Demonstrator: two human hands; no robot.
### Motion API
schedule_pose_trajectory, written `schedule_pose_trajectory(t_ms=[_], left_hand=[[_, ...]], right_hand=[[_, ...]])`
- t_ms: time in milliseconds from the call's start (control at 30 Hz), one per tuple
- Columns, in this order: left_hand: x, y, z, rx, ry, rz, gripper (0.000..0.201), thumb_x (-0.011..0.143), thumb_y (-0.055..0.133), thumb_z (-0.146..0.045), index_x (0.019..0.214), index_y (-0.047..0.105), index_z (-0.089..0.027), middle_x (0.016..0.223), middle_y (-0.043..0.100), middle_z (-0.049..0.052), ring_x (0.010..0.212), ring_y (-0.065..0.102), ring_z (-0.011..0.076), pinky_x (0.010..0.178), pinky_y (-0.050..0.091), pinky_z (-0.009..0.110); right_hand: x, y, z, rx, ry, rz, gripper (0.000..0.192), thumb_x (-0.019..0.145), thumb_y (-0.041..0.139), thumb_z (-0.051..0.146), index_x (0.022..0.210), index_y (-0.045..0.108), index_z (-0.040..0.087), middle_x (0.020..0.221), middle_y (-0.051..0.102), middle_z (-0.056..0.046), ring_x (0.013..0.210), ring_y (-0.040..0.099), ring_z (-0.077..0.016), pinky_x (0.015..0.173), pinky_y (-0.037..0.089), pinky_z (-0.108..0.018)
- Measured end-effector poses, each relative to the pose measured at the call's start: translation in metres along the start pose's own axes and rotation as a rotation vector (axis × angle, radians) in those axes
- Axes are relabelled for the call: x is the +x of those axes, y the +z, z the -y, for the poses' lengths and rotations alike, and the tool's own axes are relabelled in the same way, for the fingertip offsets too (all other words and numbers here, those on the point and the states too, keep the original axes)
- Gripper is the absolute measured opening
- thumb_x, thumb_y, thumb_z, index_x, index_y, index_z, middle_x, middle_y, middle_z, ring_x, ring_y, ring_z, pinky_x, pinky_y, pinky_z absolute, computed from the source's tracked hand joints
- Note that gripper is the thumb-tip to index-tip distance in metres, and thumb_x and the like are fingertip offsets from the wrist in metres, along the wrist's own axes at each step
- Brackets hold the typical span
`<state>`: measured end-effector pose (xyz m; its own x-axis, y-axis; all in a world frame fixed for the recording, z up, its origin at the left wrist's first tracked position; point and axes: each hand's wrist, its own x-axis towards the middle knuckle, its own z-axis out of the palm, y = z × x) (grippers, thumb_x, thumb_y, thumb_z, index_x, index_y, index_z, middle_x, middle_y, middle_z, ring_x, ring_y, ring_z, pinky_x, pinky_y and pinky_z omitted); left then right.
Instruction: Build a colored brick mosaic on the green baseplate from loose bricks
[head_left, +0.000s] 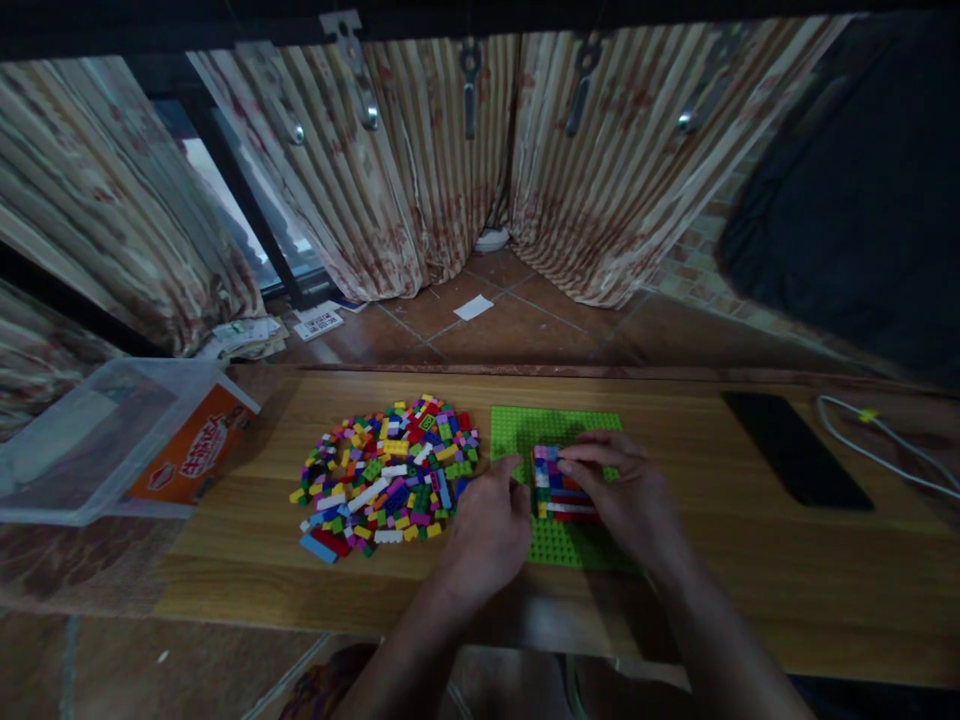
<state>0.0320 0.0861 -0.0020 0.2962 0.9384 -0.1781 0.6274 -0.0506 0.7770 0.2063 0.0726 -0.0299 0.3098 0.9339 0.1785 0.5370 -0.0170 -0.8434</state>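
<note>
A green studded baseplate (517, 425) lies on the wooden table, with a low block of coloured toy bricks (551, 490) built on it. My right hand (626, 495) reaches over the block from the right, thumb and fingers pinched at its top edge; whatever lies between the fingertips is too small to make out. Over the plate's left edge, my left hand (491, 525) is curled, its fingertips near the block's left side; any held piece is hidden. Left of it spreads a pile of loose toy bricks (394, 475) in many colours.
A clear plastic bin (82, 505) with an orange label stands at the table's left end. On the right lie a black flat slab (795, 450) and a white cable (892, 445). Striped curtains (442, 170) hang beyond the table, above papers (472, 307) on the tiled floor.
</note>
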Motion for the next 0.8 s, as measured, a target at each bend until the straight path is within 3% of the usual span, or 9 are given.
schedule_pose_trajectory(t_ms=[133, 433, 800], left_hand=[[0.002, 0.005, 0.002, -0.063, 0.043, 0.066, 0.043, 0.088, 0.043, -0.019, 0.128, 0.057, -0.014, 0.086, 0.073, 0.007, 0.084, 0.067, 0.0215, 0.078, 0.053, 0.033], [0.003, 0.012, 0.002, -0.081, 0.151, 0.022, 0.042, 0.085, 0.044, -0.014, 0.123, 0.059, -0.019, 0.079, 0.072, 0.003, 0.076, 0.067, 0.0194, 0.071, 0.053, 0.031], [0.004, 0.013, 0.002, 0.001, 0.109, 0.103, 0.045, 0.087, 0.043, -0.019, 0.13, 0.055, -0.015, 0.076, 0.07, 0.005, 0.072, 0.066, 0.0213, 0.073, 0.052, 0.033]], right_hand=[[0.0, 0.009, -0.001, -0.017, -0.002, 0.003, 0.016, 0.076, 0.071, 0.045, 0.083, 0.078, 0.032, 0.114, 0.064, -0.006, 0.113, 0.054, -0.0271, 0.097, 0.04, -0.048], [0.005, 0.015, -0.014, 0.022, 0.007, 0.031, 0.016, 0.074, 0.074, 0.044, 0.083, 0.078, 0.032, 0.116, 0.065, -0.006, 0.119, 0.052, -0.028, 0.102, 0.037, -0.051], [0.004, 0.016, -0.008, 0.079, 0.063, 0.029, 0.02, 0.072, 0.075, 0.044, 0.079, 0.074, 0.025, 0.107, 0.067, -0.006, 0.105, 0.06, -0.0259, 0.097, 0.042, -0.047]])
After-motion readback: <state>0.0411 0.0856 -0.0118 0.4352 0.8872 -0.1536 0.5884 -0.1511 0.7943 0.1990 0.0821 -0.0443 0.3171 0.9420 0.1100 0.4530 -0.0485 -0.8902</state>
